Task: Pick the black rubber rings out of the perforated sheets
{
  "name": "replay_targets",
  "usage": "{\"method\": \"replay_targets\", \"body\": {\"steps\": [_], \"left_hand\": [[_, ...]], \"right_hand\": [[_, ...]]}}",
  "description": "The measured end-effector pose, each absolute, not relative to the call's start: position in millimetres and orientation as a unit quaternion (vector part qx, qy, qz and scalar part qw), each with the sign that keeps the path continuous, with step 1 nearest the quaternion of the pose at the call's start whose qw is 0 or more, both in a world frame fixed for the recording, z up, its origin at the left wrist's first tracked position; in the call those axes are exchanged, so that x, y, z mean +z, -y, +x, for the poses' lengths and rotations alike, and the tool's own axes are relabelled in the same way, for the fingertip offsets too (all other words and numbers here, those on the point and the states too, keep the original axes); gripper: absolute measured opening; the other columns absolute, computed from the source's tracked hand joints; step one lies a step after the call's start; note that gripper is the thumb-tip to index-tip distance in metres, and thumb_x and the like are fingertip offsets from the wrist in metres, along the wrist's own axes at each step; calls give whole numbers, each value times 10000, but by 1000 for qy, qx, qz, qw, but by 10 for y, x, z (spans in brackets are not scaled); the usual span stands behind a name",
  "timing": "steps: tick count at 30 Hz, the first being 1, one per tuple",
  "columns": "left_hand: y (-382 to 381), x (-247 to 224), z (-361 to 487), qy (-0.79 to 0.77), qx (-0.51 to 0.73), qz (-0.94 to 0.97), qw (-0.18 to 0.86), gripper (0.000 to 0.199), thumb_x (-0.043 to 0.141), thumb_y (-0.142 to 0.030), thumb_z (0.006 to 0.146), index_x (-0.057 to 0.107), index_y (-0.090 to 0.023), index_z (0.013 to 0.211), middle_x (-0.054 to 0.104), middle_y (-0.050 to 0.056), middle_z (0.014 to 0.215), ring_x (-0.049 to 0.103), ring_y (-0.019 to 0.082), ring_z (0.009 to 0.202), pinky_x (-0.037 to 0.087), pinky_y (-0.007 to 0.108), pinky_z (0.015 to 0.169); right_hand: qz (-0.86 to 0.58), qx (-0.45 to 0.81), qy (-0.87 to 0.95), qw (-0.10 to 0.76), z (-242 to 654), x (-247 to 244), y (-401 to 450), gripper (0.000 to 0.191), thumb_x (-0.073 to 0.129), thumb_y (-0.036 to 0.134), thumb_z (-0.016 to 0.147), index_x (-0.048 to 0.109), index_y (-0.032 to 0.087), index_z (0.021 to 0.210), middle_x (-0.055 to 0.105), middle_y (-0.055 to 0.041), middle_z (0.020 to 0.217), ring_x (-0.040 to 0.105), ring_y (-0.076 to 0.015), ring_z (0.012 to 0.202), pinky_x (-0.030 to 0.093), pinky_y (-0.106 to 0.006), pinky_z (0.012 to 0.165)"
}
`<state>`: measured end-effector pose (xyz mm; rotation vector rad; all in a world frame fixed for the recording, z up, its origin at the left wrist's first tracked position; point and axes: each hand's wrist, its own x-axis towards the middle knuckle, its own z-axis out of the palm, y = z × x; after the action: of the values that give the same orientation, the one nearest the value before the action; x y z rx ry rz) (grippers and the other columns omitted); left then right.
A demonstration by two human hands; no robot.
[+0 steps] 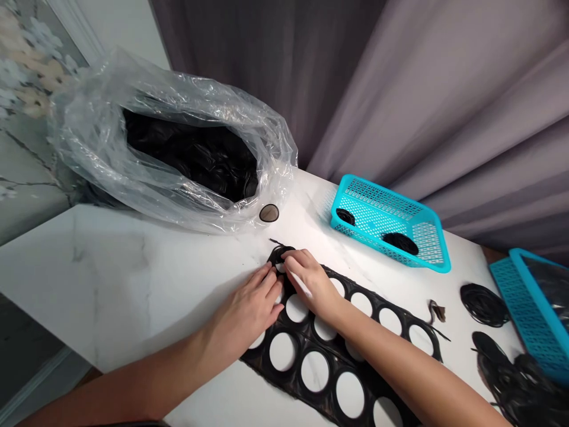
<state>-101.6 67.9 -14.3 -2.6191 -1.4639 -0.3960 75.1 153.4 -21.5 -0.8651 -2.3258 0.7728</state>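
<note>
A black, rubbery-looking sheet (304, 339) with rows of large round holes lies on the white table. My left hand (253, 305) rests at its far left corner, fingertips closed on the edge there and thumb lying lower on the sheet. Just right of it, my right hand (313, 283) is closed with thumb and index finger pinching the rim of the corner hole. Around that corner sits a bunch of thin black rings (276, 254), with one thin strip sticking out. My fingers partly hide what they grip.
A clear plastic bag (267, 133) full of black pieces stands at the back left. Beyond my hands is a turquoise basket (391, 204) with black rings inside; another turquoise basket (515, 290) is at right, near a ring bundle (483, 305) and black scraps (524, 379). A small disc (269, 213) lies by the bag.
</note>
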Motion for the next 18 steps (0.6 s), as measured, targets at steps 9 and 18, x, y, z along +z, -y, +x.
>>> {"method": "replay_targets", "body": {"steps": [9,18], "left_hand": [[-769,-85,-1078,482,-187,-855,46,273,444,-185,988,654,-143,1159,676,122,1170,641,278,1136,531,406,944],[-1029,124,-1161,456,-228,-859,38,279,437,-298,996,696,-194,1011,672,80,987,631,259,946,507,406,815]], "right_hand": [[-479,492,491,535,1474,346,-1783,336,669,455,838,444,240,709,539,29,683,570,-136,658,519,-311,702],[-716,196,339,578,3786,272,-139,323,772,502,664,600,229,653,697,-32,790,669,-218,773,557,-355,744]]}}
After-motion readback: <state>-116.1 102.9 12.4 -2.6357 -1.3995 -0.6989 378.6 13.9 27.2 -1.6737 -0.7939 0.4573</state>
